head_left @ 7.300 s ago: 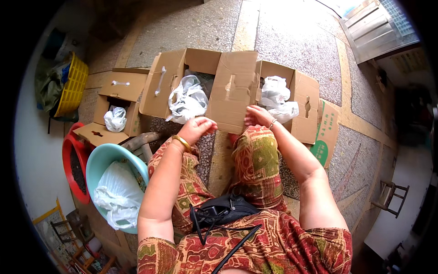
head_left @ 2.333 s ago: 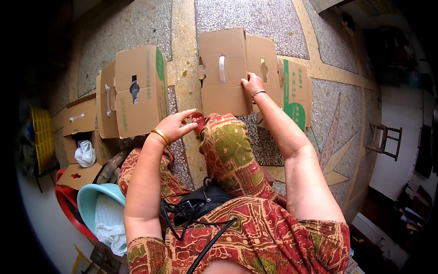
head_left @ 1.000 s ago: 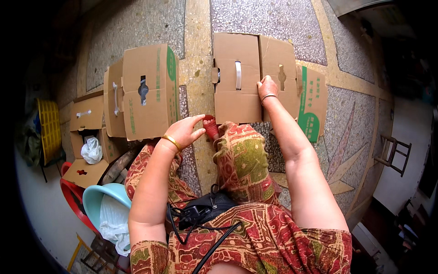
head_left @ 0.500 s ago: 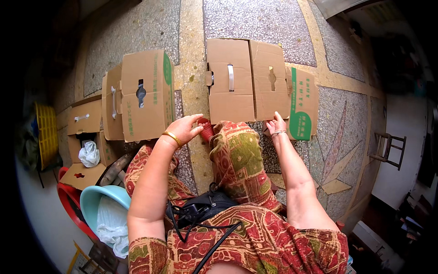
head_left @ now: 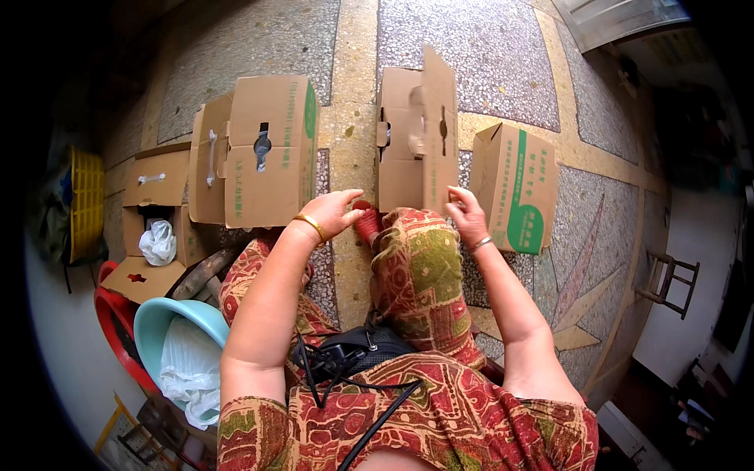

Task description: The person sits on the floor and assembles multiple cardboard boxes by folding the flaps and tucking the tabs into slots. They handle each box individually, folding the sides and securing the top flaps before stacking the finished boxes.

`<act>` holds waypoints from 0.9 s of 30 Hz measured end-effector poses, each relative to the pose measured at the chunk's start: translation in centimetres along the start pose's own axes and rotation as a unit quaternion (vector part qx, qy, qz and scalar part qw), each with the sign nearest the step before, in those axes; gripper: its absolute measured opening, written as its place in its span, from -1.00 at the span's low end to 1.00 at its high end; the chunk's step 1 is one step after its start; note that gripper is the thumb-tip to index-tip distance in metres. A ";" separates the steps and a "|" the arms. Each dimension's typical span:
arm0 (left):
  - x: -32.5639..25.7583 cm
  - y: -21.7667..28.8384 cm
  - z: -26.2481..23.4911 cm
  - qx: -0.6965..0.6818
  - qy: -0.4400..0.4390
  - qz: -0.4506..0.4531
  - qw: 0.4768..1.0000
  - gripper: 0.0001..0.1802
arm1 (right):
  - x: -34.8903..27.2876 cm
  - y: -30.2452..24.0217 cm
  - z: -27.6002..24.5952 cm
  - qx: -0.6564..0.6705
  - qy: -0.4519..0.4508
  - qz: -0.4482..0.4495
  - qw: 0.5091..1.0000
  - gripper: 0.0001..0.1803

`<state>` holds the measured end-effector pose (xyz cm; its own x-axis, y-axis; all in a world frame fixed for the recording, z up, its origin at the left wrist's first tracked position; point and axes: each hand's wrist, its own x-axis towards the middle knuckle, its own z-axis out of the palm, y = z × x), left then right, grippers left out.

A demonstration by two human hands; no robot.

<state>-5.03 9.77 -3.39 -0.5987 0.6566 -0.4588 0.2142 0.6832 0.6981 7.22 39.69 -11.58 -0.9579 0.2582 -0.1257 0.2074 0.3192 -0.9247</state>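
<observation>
A brown cardboard carton [head_left: 399, 169] sits on the floor in front of me, its long side flap [head_left: 440, 145] raised nearly upright, with a handle slot cut in it. My right hand [head_left: 466, 218], with a bracelet on the wrist, is closed at the near edge of this flap. To the left, my left hand [head_left: 327, 215] hovers with fingers apart and nothing in them, between that carton and a second carton [head_left: 263, 192], whose slotted top flap is folded over. On the right stands another carton [head_left: 503, 177] with green printing.
At the left, a small open carton [head_left: 188, 247] has a white plastic bag [head_left: 158, 242] in it. A light blue basin [head_left: 149, 334], a red basin [head_left: 118, 345] and a yellow crate [head_left: 86, 206] are nearby. A wooden stool [head_left: 671, 276] lies far right.
The middle carton's flap has swung up from lying over to the right, with my right hand at its edge. The right carton is more exposed. My left hand stays free.
</observation>
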 end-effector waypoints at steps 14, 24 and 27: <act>-0.1 0.1 0.0 0.003 -0.005 0.008 1.000 -0.48 | 6.6 1.2 4.7 -0.316 -0.078 -0.109 0.939 -0.63; -0.3 0.1 -0.4 -0.003 -0.015 -0.011 1.000 -0.48 | 15.8 -0.2 7.3 -0.012 0.001 0.297 0.955 -0.88; -0.4 0.4 -0.7 0.001 -0.019 -0.014 1.000 -0.48 | 17.0 -0.6 6.1 -0.042 -0.072 0.322 0.943 -0.82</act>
<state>-5.24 9.54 -2.51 -0.5742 0.6492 -0.4988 0.1989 0.7016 0.6842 -10.42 38.38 -15.34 -0.6435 0.2985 -0.7048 0.7647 0.2113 -0.6087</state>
